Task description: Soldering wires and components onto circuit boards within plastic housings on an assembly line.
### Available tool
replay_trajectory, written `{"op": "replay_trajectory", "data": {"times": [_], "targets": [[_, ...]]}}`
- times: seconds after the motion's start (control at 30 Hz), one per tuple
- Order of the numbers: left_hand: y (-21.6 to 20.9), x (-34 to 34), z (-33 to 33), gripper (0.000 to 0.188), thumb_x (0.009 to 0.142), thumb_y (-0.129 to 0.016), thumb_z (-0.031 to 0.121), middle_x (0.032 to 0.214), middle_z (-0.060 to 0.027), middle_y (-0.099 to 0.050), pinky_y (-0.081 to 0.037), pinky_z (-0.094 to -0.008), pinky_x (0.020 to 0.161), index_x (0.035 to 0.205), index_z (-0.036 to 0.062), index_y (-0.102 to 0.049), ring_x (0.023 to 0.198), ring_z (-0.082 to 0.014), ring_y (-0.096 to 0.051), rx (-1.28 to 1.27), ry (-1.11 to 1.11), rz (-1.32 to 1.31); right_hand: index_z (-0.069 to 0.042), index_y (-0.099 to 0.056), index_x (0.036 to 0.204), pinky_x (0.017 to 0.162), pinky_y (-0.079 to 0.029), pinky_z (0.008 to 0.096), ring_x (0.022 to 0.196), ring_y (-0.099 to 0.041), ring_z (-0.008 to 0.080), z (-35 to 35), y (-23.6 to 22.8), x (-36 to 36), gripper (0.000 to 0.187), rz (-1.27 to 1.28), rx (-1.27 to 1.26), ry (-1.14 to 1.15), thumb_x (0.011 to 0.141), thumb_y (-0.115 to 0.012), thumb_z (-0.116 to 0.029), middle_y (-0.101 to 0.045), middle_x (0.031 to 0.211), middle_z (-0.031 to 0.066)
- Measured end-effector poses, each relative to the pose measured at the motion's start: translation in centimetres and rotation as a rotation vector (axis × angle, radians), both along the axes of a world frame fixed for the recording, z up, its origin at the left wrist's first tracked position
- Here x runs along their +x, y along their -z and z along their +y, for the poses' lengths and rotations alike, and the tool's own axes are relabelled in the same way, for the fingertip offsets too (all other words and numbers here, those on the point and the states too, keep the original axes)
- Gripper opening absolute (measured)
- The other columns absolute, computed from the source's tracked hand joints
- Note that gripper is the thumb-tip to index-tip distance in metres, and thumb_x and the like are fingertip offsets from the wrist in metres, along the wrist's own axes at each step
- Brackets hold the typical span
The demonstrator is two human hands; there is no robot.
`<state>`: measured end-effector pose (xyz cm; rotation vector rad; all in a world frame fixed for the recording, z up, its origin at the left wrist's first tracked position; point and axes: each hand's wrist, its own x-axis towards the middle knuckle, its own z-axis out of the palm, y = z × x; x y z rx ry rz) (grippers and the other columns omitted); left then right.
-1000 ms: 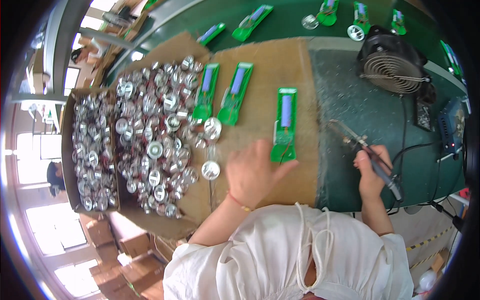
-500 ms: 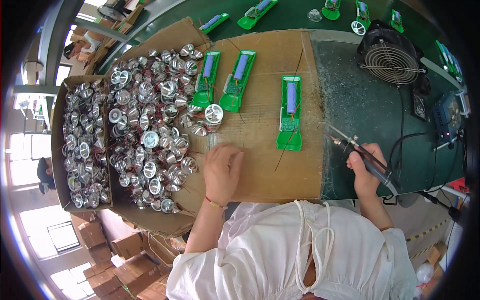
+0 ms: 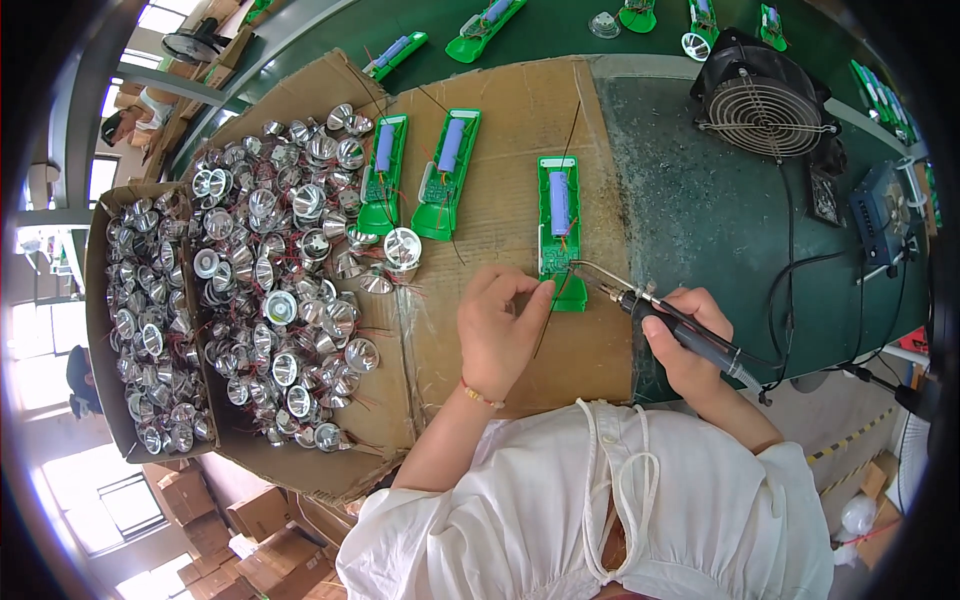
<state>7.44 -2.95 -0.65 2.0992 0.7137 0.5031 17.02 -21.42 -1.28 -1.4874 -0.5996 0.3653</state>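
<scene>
A green plastic flashlight housing (image 3: 571, 296) lies open on the cardboard, with a purple battery cell (image 3: 559, 204) and a small circuit board (image 3: 553, 264) inside. My left hand (image 3: 498, 332) is at its left edge, thumb and fingers drawn together beside the board. Whatever sits between those fingertips is too small to make out; a thin dark wire (image 3: 541, 335) runs close by. In my right hand (image 3: 692, 345) is a soldering iron (image 3: 712, 347) with a thin curved metal tube along it. Its tip points left, close to the board's right side.
Left of my hands, cardboard boxes (image 3: 385, 440) hold many silver reflector lamps (image 3: 284, 370). Two more green housings (image 3: 437, 218) lie beyond my left hand. A black fan (image 3: 765, 115) and a blue soldering station (image 3: 880, 215) with cables stand to the right. More housings lie along the far green bench.
My left hand has moved right to the housing, its fingers drawing together. My right hand has brought the soldering iron left to the circuit board. The whole view has shifted slightly.
</scene>
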Motion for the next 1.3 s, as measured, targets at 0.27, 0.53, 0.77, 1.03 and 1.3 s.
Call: {"op": "replay_trajectory", "data": {"times": [0.27, 0.53, 0.77, 1.03, 1.3], "targets": [[0.4, 0.7, 0.0, 0.011, 0.071, -0.069, 0.009, 0.075, -0.0078, -0.057, -0.044, -0.0289, 0.056, 0.070, 0.0021, -0.061, 0.064, -0.0195, -0.055, 0.031, 0.005, -0.013, 0.001, -0.052, 0.083, 0.053, -0.039, 0.0199, 0.061, -0.049, 0.0058, 0.4, -0.1, -0.1, 0.015, 0.018, -0.011, -0.013, 0.076, -0.065, -0.003, -0.055, 0.072, 0.0048], [0.6, 0.8, 0.1, 0.011, 0.071, -0.069, 0.009, 0.074, -0.0080, -0.057, -0.043, -0.0290, 0.055, 0.070, 0.0017, -0.061, 0.063, -0.0196, -0.055, 0.019, 0.015, 0.003, 0.000, -0.051, 0.082, 0.052, -0.040, 0.0206, 0.060, -0.049, 0.0060, 0.4, -0.4, 0.1, 0.016, -0.002, -0.046, -0.015, 0.076, -0.065, -0.004, -0.055, 0.071, 0.0050], [0.4, 0.8, 0.2, 0.012, 0.071, -0.070, 0.009, 0.073, -0.0082, -0.057, -0.043, -0.0289, 0.053, 0.069, 0.0017, -0.061, 0.058, -0.0189, -0.054, 0.010, 0.011, 0.004, 0.000, -0.048, 0.081, 0.053, -0.040, 0.0228, 0.058, -0.047, 0.0091, 0.1, -0.5, 0.3, 0.017, -0.002, -0.036, 0.053, 0.079, -0.062, -0.008, -0.054, 0.064, 0.0066], [0.5, 0.9, 0.2, 0.012, 0.071, -0.069, 0.010, 0.074, -0.0084, -0.057, -0.043, -0.0295, 0.054, 0.068, 0.0018, -0.061, 0.060, -0.0197, -0.055, 0.002, 0.012, 0.010, 0.000, -0.050, 0.081, 0.052, -0.040, 0.0210, 0.058, -0.048, 0.0072, 0.3, 0.4, 0.2, 0.016, -0.002, -0.024, 0.055, 0.078, -0.064, -0.007, -0.055, 0.067, 0.0047], [0.5, 0.8, 0.2, 0.012, 0.072, -0.069, 0.010, 0.074, -0.0084, -0.057, -0.043, -0.0291, 0.054, 0.069, 0.0018, -0.061, 0.059, -0.0197, -0.055, 0.003, 0.009, 0.017, -0.001, -0.052, 0.080, 0.052, -0.041, 0.0194, 0.057, -0.051, 0.0048, 1.5, 0.9, 0.3, 0.013, 0.241, 0.052, 0.098, 0.077, -0.065, -0.004, -0.057, 0.066, 0.0026]]}}
